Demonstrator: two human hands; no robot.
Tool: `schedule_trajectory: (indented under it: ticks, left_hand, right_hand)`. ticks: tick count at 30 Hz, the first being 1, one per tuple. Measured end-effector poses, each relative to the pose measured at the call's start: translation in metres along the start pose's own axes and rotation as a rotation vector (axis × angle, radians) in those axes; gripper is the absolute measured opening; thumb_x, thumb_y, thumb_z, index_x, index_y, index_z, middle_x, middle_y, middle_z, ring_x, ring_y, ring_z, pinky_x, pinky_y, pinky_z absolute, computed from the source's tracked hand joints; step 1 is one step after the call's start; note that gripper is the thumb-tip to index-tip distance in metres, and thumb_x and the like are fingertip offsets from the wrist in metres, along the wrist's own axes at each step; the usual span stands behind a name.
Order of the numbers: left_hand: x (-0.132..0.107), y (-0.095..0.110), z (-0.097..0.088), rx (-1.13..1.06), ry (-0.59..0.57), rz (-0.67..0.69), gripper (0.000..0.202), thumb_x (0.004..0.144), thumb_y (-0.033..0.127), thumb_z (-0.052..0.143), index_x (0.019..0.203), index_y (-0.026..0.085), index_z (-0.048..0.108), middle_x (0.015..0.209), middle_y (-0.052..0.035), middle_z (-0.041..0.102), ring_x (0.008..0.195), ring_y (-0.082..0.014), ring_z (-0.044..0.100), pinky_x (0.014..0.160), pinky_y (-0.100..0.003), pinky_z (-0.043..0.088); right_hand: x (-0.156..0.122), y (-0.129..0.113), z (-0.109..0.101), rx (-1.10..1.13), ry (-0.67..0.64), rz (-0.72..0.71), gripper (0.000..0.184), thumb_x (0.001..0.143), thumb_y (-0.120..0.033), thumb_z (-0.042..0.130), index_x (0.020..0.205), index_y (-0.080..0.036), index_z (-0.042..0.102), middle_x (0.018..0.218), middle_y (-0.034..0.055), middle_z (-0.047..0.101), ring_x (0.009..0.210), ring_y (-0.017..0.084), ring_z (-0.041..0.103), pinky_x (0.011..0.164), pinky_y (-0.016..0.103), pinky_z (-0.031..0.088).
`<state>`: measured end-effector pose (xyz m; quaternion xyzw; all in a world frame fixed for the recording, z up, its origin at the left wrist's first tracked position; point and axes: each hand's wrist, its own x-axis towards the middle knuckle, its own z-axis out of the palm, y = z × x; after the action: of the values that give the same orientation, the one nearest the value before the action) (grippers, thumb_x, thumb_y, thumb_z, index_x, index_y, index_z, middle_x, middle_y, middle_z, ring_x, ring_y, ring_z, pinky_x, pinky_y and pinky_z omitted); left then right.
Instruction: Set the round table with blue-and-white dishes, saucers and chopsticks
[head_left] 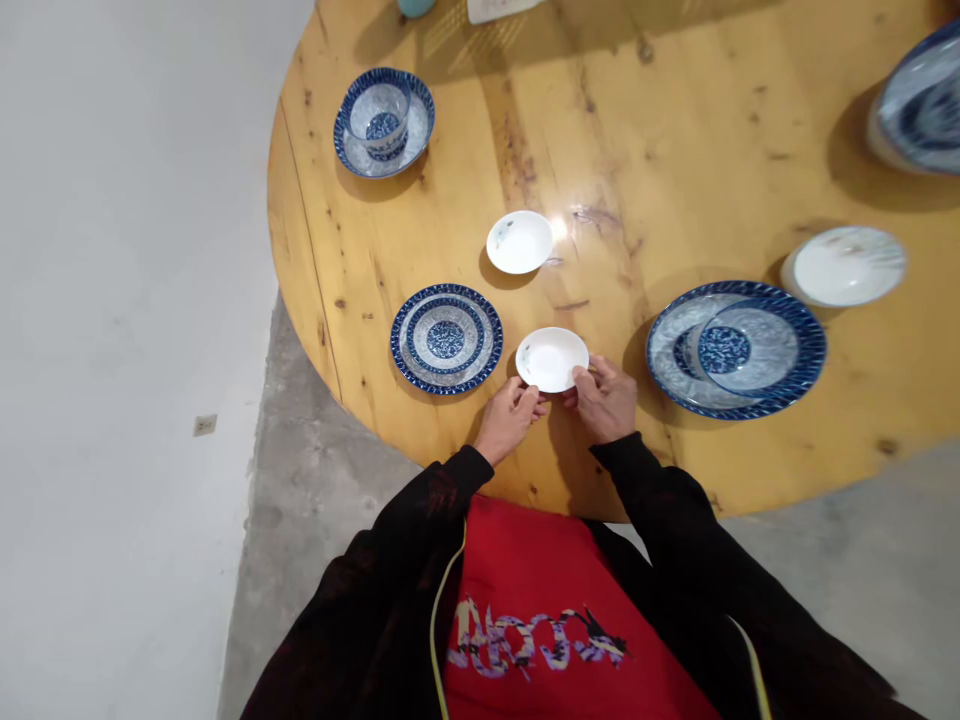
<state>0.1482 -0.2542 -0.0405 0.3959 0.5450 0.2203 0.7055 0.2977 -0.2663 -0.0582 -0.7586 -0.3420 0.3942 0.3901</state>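
Both of my hands grip a small white dish (552, 360) at the near side of the table. My left hand (511, 418) pinches its lower left rim, and my right hand (604, 396) has its thumb on the lower right rim with the fingers beneath. Just left of it lies a blue-and-white patterned plate (446, 340). A second small white dish (519, 242) sits a little beyond. To the right, a patterned bowl (772, 348) stands on a larger blue-rimmed plate (811, 345).
The round wooden table (675, 200) curves around in front of me. Far left stands a bowl on a blue-rimmed dish (352, 155). At right are white bowls (847, 265) and a large blue-patterned bowl (922, 105). A white wall (135, 300) runs along the left.
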Motion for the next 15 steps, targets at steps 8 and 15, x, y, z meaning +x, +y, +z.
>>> schedule_trajectory:
  ticks: [8, 15]
  left_hand:
    - [0.0014, 0.0013, 0.0006, 0.009, 0.035, 0.002, 0.017, 0.099, 0.029, 0.049, 0.089, 0.016, 0.052, 0.089, -0.0058, 0.069, 0.074, -0.0096, 0.066, 0.069, -0.019, 0.051]
    - [0.0027, -0.0024, 0.0001, 0.002, 0.047, 0.017, 0.018, 0.097, 0.033, 0.051, 0.090, 0.017, 0.052, 0.087, -0.0047, 0.068, 0.072, -0.0091, 0.065, 0.065, -0.018, 0.049]
  right_hand:
    - [0.0014, -0.0073, 0.0002, 0.026, -0.018, -0.001, 0.041, 0.082, -0.038, 0.054, 0.110, -0.013, 0.069, 0.057, 0.0014, 0.063, 0.045, 0.019, 0.058, 0.044, 0.030, 0.050]
    - [0.0016, -0.0079, 0.0003, -0.035, -0.024, -0.033, 0.039, 0.082, -0.038, 0.053, 0.108, -0.015, 0.070, 0.060, 0.0015, 0.064, 0.045, 0.019, 0.059, 0.045, 0.031, 0.051]
